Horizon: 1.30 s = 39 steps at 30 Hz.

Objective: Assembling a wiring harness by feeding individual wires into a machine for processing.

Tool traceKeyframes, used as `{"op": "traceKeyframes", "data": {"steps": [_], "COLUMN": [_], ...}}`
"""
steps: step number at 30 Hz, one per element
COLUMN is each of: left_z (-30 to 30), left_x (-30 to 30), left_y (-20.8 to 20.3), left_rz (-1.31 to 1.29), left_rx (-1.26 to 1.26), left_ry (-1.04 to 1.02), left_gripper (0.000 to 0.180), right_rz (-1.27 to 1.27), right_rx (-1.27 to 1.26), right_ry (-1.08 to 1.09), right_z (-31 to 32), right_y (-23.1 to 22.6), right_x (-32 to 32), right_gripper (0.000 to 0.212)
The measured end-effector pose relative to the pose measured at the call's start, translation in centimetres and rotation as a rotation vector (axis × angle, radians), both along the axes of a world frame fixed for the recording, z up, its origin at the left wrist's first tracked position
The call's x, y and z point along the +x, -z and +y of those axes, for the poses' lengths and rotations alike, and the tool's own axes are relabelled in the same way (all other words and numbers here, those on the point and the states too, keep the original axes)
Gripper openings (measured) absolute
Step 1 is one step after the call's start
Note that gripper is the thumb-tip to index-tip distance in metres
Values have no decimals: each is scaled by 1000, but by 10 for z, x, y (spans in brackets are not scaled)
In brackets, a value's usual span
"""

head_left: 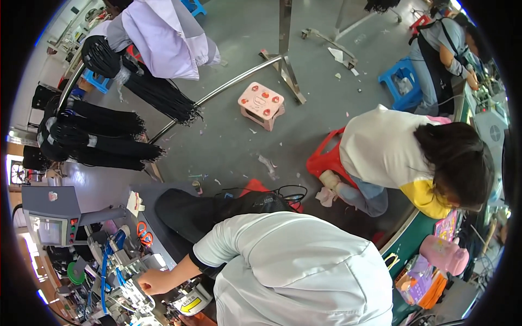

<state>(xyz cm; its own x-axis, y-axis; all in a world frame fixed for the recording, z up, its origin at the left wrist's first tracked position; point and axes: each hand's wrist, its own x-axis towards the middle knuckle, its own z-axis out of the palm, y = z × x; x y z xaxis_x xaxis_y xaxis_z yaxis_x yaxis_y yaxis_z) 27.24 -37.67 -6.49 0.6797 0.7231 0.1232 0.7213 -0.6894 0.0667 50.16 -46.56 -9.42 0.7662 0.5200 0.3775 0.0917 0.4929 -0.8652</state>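
My right arm, in a light grey short sleeve, reaches to the lower left. My right hand [155,282] is closed, its knuckles up, over the metal parts of a bench machine [133,290] with blue air tubes. Its fingertips are turned away, so whatever they grip is hidden. Just right of it sits a round white machine part [190,299] with a yellow arrow label. At the lower edge, beside this part, a small skin-coloured patch may be my left hand [190,320]. Its fingers are hidden.
A grey control box with a screen [50,230] stands at left. Black cable bundles [103,122] hang from a metal rack. A pink stool [262,103] is on the floor. A co-worker [391,146] sits on a red stool at the green bench, near a pink bottle [441,254].
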Motion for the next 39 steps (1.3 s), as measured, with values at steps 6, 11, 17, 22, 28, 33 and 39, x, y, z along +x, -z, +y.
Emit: {"op": "traceKeyframes", "data": {"steps": [6,11,17,22,28,33,39], "left_z": [-9,-26,18,107,175,190,235], "left_x": [21,48,41,50,25,26,8], "left_y": [10,-14,-37,-33,-33,-61,-36], "left_rz": [-253,-313,-312,-316,-234,-364,-409], "left_rx": [16,79,70,-3,-111,-111,-176], "left_ry": [250,324,269,307,361,324,352], "left_gripper": [25,17,15,15,15,15,15], "right_rz": [-131,-98,-181,-476,-638,-193,-269], "right_rx": [-81,-73,-24,210,-606,-1934,-2879], "right_ry": [-196,-340,-613,-461,203,669,857], "right_z": [18,43,97,134,115,-83,-321], "right_y": [18,20,22,-5,34,74,143], "right_x": [-6,-11,-27,-16,88,173,54], "right_gripper": [6,7,19,24,17,41,60]}}
